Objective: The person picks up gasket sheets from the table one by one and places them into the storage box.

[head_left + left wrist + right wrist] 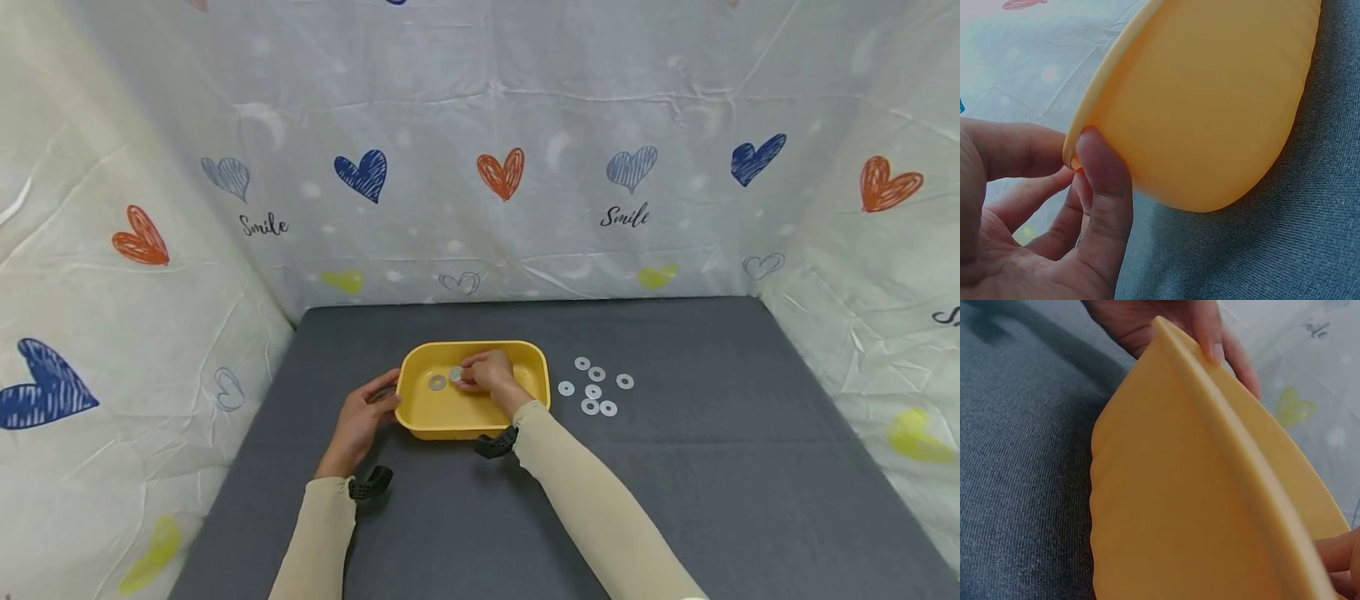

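A yellow plastic tray (450,421) stands on the dark cloth. My left hand (360,421) pinches the rim at its left end; in the left wrist view the thumb (1104,162) presses outside the wall, with the forefinger at the rim. Reaching over the near side, my right hand (489,375) is inside the tray, its fingertips holding a flat metal washer (456,374) just above or at the floor. Another washer (437,382) lies on the tray floor to the left. In the right wrist view, the tray wall hides most of the right hand (1341,556).
Several loose washers (593,391) lie on the cloth to the right of the tray. The dark grey table cloth (712,467) reaches a white curtain (562,242) printed with hearts at the back and both sides. A black band (497,442) is on the right wrist.
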A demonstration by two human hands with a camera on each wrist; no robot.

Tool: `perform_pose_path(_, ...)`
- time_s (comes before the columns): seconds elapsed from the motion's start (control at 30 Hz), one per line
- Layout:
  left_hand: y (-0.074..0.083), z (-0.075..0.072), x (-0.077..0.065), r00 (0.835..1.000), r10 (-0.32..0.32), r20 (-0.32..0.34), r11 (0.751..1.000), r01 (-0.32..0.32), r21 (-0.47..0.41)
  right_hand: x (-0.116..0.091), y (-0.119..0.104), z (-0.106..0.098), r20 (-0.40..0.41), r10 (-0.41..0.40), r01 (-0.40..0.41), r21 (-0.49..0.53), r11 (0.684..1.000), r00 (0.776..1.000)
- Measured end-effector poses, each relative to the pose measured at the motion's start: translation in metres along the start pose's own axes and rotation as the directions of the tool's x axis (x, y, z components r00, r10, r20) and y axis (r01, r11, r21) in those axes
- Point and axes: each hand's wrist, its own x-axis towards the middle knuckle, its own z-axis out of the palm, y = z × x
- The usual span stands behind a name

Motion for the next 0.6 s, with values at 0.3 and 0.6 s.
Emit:
perform_pose_path(0.3, 0.001, -0.002, -0.002, 1.000, -0.002, 0.025, 1.000, 0.003, -0.022, -0.002, 0.000, 0.002, -0.012, 0.015, -0.016, -0.044, 0.999, 1.000)
perform_pose_path(0.6, 0.007, 0.000, -0.007, 1.000, -0.006, 0.017, 1.000, 0.006, -0.012, -0.007, -0.002, -0.004, -0.025, -0.019, 0.016, -0.129, 0.991, 0.999)
